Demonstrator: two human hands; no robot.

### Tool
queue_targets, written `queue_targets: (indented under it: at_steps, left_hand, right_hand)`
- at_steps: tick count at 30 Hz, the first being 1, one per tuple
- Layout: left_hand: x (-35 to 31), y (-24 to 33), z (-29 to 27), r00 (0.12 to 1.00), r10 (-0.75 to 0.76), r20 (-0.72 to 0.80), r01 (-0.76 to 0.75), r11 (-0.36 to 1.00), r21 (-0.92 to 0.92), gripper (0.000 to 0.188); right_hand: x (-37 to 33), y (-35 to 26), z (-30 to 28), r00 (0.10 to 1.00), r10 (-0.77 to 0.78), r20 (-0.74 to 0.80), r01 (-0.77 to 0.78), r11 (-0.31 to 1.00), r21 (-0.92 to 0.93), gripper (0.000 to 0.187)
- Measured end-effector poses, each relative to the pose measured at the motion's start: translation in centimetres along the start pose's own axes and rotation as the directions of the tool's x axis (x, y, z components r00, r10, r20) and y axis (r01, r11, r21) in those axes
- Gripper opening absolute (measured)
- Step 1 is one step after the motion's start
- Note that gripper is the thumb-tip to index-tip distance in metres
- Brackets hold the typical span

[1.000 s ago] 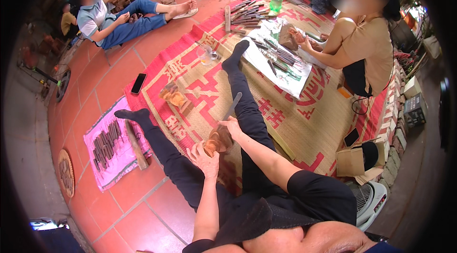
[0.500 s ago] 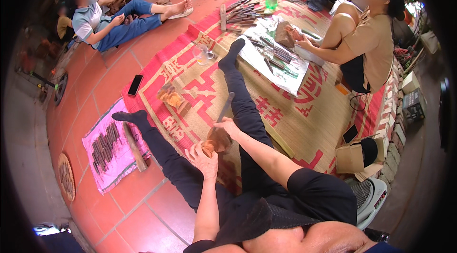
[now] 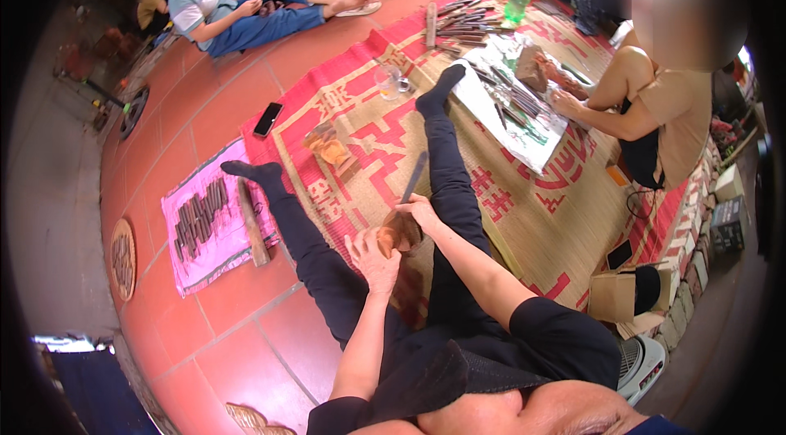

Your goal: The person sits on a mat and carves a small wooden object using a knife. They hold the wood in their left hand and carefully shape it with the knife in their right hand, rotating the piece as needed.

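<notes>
Between my legs sits a block of carved wood (image 3: 404,236), brown with a paler orange part. My left hand (image 3: 375,261) is closed over its near left side, fingers curled on the orange part. At the block's far right edge, my right hand (image 3: 421,212) grips a long, dark, flat file-like tool (image 3: 415,176). Its free end points up and away from me, and its lower end is hidden by the hand and wood. A separate carved wooden piece (image 3: 332,148) rests on the patterned mat (image 3: 450,148) beyond my left hand.
Left of my leg, a pink cloth (image 3: 187,271) bears rows of chisels (image 3: 201,218) beside a wooden stick (image 3: 252,226). A phone (image 3: 268,119) lies at the mat's edge. One co-worker (image 3: 671,124) sits at the right beside white sheeting with tools; another (image 3: 237,18) sits at far left.
The whole view has shifted, so the scene appears farther right and slightly higher. Both hands stay at the wood, still holding it and the tool.
</notes>
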State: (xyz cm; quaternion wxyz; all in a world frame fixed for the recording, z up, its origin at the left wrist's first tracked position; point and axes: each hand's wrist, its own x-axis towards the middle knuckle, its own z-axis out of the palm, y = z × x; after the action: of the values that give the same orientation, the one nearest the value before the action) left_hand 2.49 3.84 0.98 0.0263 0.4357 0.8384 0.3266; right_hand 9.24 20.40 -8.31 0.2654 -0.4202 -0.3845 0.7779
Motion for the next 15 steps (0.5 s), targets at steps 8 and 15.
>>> queue_targets:
  at_steps: [8, 15]
  left_hand:
    - [-1.4, -0.6, 0.3, 0.999, 0.005, 0.037, -0.005, 1.000, 0.004, 0.064]
    - [-1.1, 0.4, 0.3, 0.998, 0.044, 0.046, -0.045, 0.999, 0.024, 0.063]
  right_hand:
    - [0.5, 1.7, -1.1, 0.997, 0.000, -0.073, 0.013, 0.985, 0.172, 0.013]
    - [0.0, 1.7, -1.1, 0.995, -0.080, -0.064, 0.085, 0.993, 0.082, 0.014]
